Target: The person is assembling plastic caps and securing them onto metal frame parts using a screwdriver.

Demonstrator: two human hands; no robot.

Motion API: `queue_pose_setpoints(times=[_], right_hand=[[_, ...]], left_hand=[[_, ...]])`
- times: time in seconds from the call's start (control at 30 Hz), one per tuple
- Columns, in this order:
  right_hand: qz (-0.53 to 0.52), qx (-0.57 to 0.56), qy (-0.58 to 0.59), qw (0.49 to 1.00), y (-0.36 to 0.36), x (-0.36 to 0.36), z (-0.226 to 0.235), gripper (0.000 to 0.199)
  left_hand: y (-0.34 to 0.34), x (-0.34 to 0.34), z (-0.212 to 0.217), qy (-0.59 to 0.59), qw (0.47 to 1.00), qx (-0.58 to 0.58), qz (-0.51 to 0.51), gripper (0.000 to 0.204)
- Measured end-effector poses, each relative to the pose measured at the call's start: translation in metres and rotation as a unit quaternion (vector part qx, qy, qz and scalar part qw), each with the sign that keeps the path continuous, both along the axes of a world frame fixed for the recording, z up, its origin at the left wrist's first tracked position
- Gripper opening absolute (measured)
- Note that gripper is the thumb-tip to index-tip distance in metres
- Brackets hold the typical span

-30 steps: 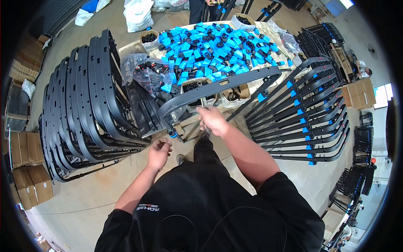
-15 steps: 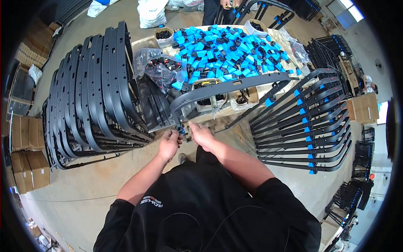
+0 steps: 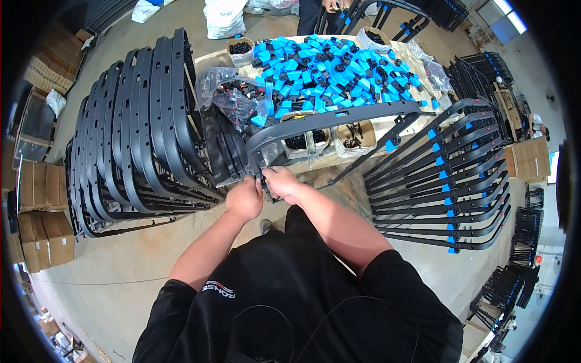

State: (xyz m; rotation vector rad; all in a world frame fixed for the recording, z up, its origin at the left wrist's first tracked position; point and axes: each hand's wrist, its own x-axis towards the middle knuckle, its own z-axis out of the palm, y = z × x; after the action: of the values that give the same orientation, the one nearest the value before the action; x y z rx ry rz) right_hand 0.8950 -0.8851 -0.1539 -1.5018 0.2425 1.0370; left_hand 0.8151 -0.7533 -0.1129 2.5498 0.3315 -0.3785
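A black curved metal frame (image 3: 315,124) rests across the near edge of the work table, its bent corner turned toward me. Just below that corner, my left hand (image 3: 245,198) is closed, its thumb and fingertips pressed on the frame's near end. Beside it, almost touching, my right hand (image 3: 282,183) has its fingers curled round the same end. Any small part between the fingers is hidden. On the frame's right leg sits a blue-and-black clip (image 3: 391,145). Two containers of small dark parts, a nearer box (image 3: 351,151) among them, stand behind the frame.
A row of black frames (image 3: 130,121) leans at left; frames with blue clips (image 3: 445,181) are stacked at right. Blue-and-black pieces (image 3: 327,72) heap the table beside a clear bag (image 3: 236,103). A co-worker's hand (image 3: 331,5) shows at the far side.
Both my hands have moved slightly up and closer together at the frame's near end. My right hand's fingers, straighter before, are now curled round it. The view has shifted a little.
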Motion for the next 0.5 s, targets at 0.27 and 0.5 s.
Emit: queue_pose_setpoints(times=[0.27,0.5], right_hand=[[-0.021,0.052,-0.018,0.998,-0.007,-0.009,-0.010,0.025],[0.012,-0.023,-0.008,1.000,0.002,-0.006,0.006,0.037]], left_hand=[[0.004,-0.001,-0.001,-0.008,1.000,-0.021,-0.007,0.037],[0.004,-0.001,-0.007,-0.014,1.000,-0.014,-0.006,0.038]])
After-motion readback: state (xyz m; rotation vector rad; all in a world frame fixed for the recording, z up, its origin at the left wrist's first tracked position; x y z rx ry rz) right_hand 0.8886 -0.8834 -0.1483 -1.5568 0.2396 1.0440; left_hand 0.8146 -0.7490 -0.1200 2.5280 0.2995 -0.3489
